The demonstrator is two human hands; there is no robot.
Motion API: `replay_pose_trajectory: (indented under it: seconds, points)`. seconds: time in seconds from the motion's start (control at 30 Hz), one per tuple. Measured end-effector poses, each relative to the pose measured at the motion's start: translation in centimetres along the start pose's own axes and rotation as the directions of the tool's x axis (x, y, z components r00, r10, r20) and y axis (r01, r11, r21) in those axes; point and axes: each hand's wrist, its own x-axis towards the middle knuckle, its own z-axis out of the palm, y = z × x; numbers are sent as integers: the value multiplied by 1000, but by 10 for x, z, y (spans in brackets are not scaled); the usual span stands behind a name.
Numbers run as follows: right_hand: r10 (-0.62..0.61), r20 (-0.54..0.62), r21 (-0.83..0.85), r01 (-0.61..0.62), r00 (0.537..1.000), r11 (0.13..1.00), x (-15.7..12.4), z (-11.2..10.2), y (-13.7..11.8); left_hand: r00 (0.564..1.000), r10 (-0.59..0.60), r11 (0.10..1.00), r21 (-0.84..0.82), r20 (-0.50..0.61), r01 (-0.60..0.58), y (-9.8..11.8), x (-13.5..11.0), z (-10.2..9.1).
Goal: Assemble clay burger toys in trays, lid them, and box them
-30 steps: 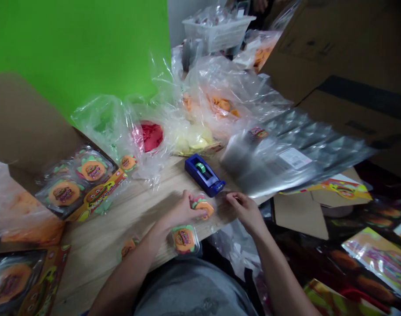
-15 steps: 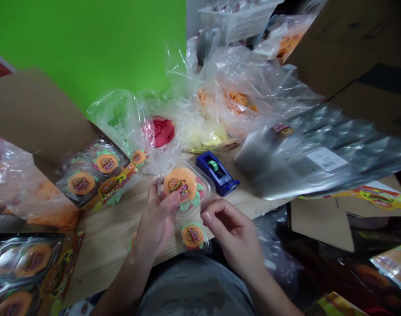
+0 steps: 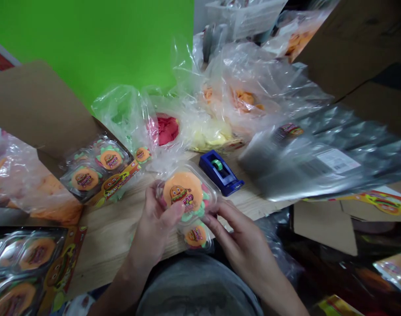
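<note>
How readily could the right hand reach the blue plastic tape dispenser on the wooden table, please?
Probably yes: the blue plastic tape dispenser sits just beyond the right hand with bare wooden table between; the hand only touches the clear burger-toy pack.

Packing workshop or small warehouse bench. Signs: brown cartons [image 3: 348, 57] stacked upper right; clear bags of loose coloured parts [image 3: 167, 129] across centre; blue tape dispenser [image 3: 220, 172] on wooden bench [image 3: 111, 228]; stack of clear sleeves [image 3: 319, 162] with barcode label, right; many identical burger-toy packs on printed cards [image 3: 98, 169], left, matching clamshell pack [image 3: 185, 193] at centre; white crate [image 3: 246, 17] at top.
</note>
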Motion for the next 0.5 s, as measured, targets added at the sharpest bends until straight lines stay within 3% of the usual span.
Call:
replay_pose_trajectory:
  seconds: [0.2, 0.27, 0.33, 0.37, 0.4, 0.43, 0.47, 0.5]
  points:
    - [63, 46, 77, -66, 997, 995, 2, 6, 14, 994, 6, 1000, 15, 113, -8, -5, -8, -6]
    - [117, -42, 114, -112, 992, 987, 6, 4, 19, 995, 40, 998, 46, 92, -45, -2, -5, -15]
    - [193, -173, 106, -176, 966, 979, 12, -4, 26, 983, 185, 972, 143, 11, -185, 13, 8, -34]
    - [228, -233, 83, -215, 945, 973, 15, -9, 31, 950, 307, 929, 235, -58, -285, 25, 18, -47]
    - [261, -279, 52, -257, 924, 965, 17, -15, 36, 885, 449, 854, 355, -128, -382, 40, 32, -64]
    - [294, -309, 22, -302, 904, 953, 19, -21, 42, 793, 577, 750, 511, -195, -420, 58, 47, -81]
    - [324, -329, -2, -344, 887, 939, 21, -26, 47, 660, 700, 638, 656, -274, -404, 76, 63, -100]
    - [350, -341, -20, -379, 872, 925, 22, -31, 52, 557, 764, 560, 763, -325, -322, 94, 80, -118]
